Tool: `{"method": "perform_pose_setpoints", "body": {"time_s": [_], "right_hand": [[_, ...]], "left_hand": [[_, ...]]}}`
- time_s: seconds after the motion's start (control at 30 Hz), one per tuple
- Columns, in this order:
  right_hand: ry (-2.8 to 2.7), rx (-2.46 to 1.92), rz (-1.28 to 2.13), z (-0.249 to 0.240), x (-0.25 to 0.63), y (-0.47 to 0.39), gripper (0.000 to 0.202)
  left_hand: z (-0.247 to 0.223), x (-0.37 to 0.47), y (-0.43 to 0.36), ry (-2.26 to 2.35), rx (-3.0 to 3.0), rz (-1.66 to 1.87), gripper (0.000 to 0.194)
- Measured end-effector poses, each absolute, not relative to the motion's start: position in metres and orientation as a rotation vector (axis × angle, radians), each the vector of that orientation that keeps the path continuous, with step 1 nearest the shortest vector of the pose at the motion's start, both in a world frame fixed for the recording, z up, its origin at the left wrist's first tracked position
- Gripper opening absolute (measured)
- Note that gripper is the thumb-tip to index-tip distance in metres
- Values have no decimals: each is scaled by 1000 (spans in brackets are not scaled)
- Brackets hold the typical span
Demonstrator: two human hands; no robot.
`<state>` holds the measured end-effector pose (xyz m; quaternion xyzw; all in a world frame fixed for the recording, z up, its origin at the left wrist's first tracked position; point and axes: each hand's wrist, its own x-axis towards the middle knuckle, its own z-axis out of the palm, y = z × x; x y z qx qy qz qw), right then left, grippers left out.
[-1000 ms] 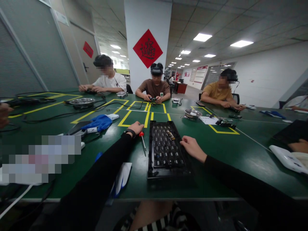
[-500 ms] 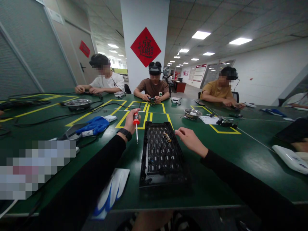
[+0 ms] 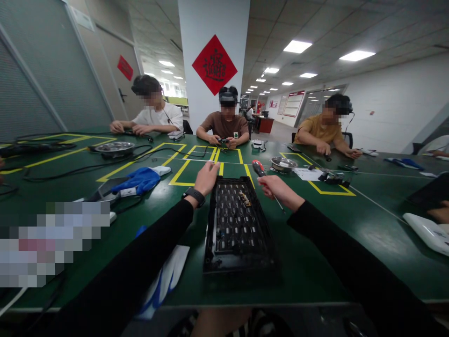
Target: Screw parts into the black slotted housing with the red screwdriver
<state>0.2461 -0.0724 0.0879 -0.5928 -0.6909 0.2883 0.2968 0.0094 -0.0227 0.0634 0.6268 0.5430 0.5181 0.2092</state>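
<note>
Since a moment ago, the screwdriver (image 3: 264, 178) passes to my right hand (image 3: 279, 191), fingers clamped on it, shaft half-hidden; my left hand (image 3: 206, 178) spreads empty beside the black tray (image 3: 238, 224).

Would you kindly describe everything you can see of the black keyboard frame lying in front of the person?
The black keyboard frame is a long rectangular tray that looks like dark plastic, its inside filled with rows of small sockets and no keycaps. A small brownish part sits near its far end. It lies flat on the green table, lengthwise away from the person. The left hand rests at its far left corner; the right hand, holding a red-handled screwdriver, is beside its far right corner.
</note>
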Motion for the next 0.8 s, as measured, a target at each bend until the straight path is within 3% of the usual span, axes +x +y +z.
{"method": "perform_pose_setpoints", "body": {"time_s": [0.1,0.3,0.8], "right_hand": [[-1816,-1777,570,58,275,-62,34],[-1906,-1980,155,20,277,-65,47],[-2105,-1971,-356,15,264,-76,65]], "left_hand": [[30,-10,-13,1729,1847,1317,33],[-10,-14,-1,1637,1859,1174,36],[-13,-17,5,1659,1936,1166,37]]}}
